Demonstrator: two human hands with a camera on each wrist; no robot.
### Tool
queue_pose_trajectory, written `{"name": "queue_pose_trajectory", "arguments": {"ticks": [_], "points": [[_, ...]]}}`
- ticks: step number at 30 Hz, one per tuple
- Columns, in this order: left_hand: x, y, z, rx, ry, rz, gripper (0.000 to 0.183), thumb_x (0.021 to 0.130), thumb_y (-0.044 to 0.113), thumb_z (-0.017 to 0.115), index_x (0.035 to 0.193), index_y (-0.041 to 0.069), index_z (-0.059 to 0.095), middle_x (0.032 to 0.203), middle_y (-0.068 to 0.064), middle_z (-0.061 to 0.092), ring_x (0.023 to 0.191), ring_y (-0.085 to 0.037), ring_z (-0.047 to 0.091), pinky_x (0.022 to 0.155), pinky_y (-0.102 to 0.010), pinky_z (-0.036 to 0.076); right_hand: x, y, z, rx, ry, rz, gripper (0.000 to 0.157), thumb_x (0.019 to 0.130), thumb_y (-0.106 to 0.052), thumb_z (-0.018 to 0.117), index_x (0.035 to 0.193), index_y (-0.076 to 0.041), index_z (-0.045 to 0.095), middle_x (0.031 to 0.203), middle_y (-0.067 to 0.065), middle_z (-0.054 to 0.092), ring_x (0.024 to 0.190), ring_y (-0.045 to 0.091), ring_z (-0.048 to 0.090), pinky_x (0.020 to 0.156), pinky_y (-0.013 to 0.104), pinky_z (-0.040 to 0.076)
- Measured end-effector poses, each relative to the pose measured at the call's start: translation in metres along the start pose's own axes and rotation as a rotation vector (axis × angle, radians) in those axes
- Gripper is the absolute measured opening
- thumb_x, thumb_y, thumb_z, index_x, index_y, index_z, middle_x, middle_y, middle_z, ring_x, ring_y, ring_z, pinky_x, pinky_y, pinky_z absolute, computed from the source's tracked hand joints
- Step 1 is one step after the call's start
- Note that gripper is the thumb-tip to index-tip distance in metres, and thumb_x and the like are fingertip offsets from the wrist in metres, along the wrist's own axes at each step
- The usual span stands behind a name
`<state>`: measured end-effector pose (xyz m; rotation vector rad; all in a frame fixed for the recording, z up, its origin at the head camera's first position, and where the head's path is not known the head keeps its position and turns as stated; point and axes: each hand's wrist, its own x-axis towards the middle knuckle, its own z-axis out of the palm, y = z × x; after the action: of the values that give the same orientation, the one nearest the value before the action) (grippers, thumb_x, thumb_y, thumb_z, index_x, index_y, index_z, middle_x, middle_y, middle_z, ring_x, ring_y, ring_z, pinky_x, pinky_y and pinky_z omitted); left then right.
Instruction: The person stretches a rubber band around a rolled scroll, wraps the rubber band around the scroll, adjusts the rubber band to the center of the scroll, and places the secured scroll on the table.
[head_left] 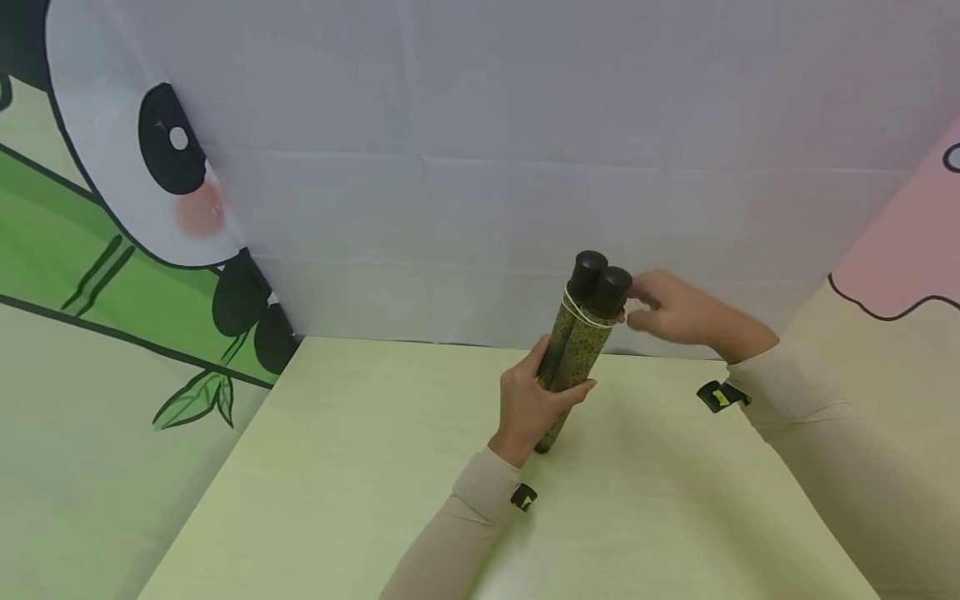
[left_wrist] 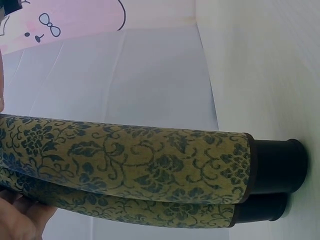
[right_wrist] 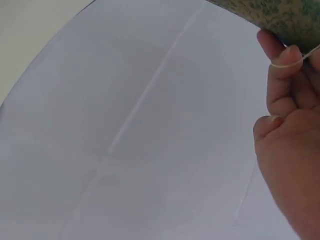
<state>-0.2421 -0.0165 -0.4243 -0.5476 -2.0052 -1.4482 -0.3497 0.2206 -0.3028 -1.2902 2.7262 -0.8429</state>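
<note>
A double-roller scroll (head_left: pixel 579 354) in olive-gold cloth with a dark floral pattern stands tilted on the table, its two black end knobs (head_left: pixel 602 279) uppermost. My left hand (head_left: pixel 529 408) grips it around the middle. In the left wrist view, the lower black ends of the scroll (left_wrist: pixel 125 155) touch or nearly touch the tabletop. A thin white cord (head_left: pixel 587 314) loops round both rolls just below the top knobs. At that upper end is my right hand (head_left: pixel 678 312). The right wrist view has its curled fingers hooked on the white cord (right_wrist: pixel 287 65).
The pale yellow table (head_left: pixel 360 467) runs back to a white printed cloth (head_left: pixel 450 217) behind the scroll. Cartoon pictures decorate the cloth at left and right. Each wrist bears a small black strap (head_left: pixel 524 497).
</note>
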Motion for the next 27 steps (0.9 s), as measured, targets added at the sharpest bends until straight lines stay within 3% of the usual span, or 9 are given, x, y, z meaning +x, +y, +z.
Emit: {"name": "queue_pose_trajectory", "arguments": {"ticks": [1,3,4,6,13,19,22,25,27], "points": [[-0.001,0.000,-0.001,0.005,0.002,-0.003,0.067,0.075,0.035,0.092,0.133,0.017,0.063,0.109,0.000,0.072,0.088,-0.008,0.069,0.074,-0.026,0.059,-0.006,-0.031,-0.002,-0.046,0.025,-0.016,0.018,0.086,0.005,0.058,0.096,-0.002,0.071,0.074,0.007,0.062,0.054,0.020,0.039,0.056,0.038,0.035],[-0.001,0.000,-0.001,0.010,0.007,-0.004,0.066,0.075,0.035,0.092,0.132,0.018,0.064,0.107,0.000,0.072,0.088,-0.008,0.069,0.074,-0.026,0.059,-0.012,-0.080,-0.002,-0.158,0.104,-0.054,0.019,0.084,0.010,0.064,0.096,-0.003,0.070,0.082,0.001,0.066,0.060,0.013,0.045,0.061,0.033,0.038],[-0.001,0.000,-0.002,0.008,0.007,-0.007,0.065,0.075,0.035,0.092,0.131,0.018,0.064,0.107,0.001,0.072,0.088,-0.008,0.069,0.075,-0.026,0.059,-0.015,-0.097,-0.001,-0.195,0.142,-0.045,0.017,0.085,0.011,0.065,0.094,-0.002,0.069,0.081,0.002,0.066,0.064,0.012,0.049,0.062,0.033,0.040],[-0.001,0.000,-0.002,0.005,0.008,-0.007,0.064,0.076,0.034,0.092,0.131,0.019,0.064,0.107,0.001,0.072,0.088,-0.008,0.069,0.076,-0.027,0.059,-0.020,-0.107,0.005,-0.223,0.244,-0.055,0.017,0.085,0.014,0.069,0.094,-0.001,0.070,0.083,0.007,0.069,0.071,0.016,0.058,0.065,0.036,0.044],[-0.003,-0.001,-0.006,0.028,0.027,0.006,0.065,0.075,0.034,0.093,0.130,0.019,0.064,0.105,0.002,0.073,0.087,-0.008,0.069,0.075,-0.029,0.059,-0.029,-0.099,0.039,-0.193,0.639,-0.185,0.022,0.083,0.016,0.071,0.093,-0.003,0.075,0.086,0.009,0.072,0.072,0.022,0.060,0.067,0.041,0.041],[-0.007,-0.001,-0.007,0.026,0.029,0.010,0.066,0.075,0.034,0.093,0.131,0.017,0.064,0.107,-0.001,0.073,0.088,-0.010,0.070,0.076,-0.030,0.060,-0.033,-0.097,0.065,-0.175,0.918,-0.271,0.025,0.082,0.017,0.072,0.097,-0.001,0.080,0.086,0.013,0.074,0.077,0.030,0.065,0.079,0.043,0.049],[-0.008,0.000,-0.007,0.020,0.040,0.016,0.066,0.074,0.032,0.093,0.131,0.015,0.064,0.108,-0.002,0.073,0.089,-0.011,0.071,0.077,-0.031,0.060,-0.034,-0.100,0.074,-0.151,1.006,-0.320,0.019,0.085,0.013,0.073,0.097,0.002,0.080,0.086,0.015,0.074,0.076,0.032,0.067,0.081,0.032,0.052],[-0.008,0.001,-0.007,0.013,0.039,0.016,0.065,0.074,0.031,0.093,0.131,0.014,0.065,0.108,-0.002,0.073,0.090,-0.011,0.071,0.079,-0.031,0.060,-0.035,-0.104,0.080,-0.103,1.081,-0.361,0.008,0.093,0.000,0.073,0.095,0.003,0.080,0.082,0.015,0.075,0.071,0.030,0.067,0.080,0.020,0.052],[-0.007,0.002,-0.007,0.011,0.030,0.016,0.065,0.075,0.032,0.093,0.131,0.015,0.064,0.109,-0.002,0.073,0.091,-0.011,0.070,0.079,-0.031,0.060,-0.036,-0.106,0.083,-0.085,1.112,-0.381,0.018,0.097,-0.011,0.071,0.092,0.003,0.080,0.079,0.015,0.074,0.067,0.029,0.067,0.079,0.017,0.052]]}}
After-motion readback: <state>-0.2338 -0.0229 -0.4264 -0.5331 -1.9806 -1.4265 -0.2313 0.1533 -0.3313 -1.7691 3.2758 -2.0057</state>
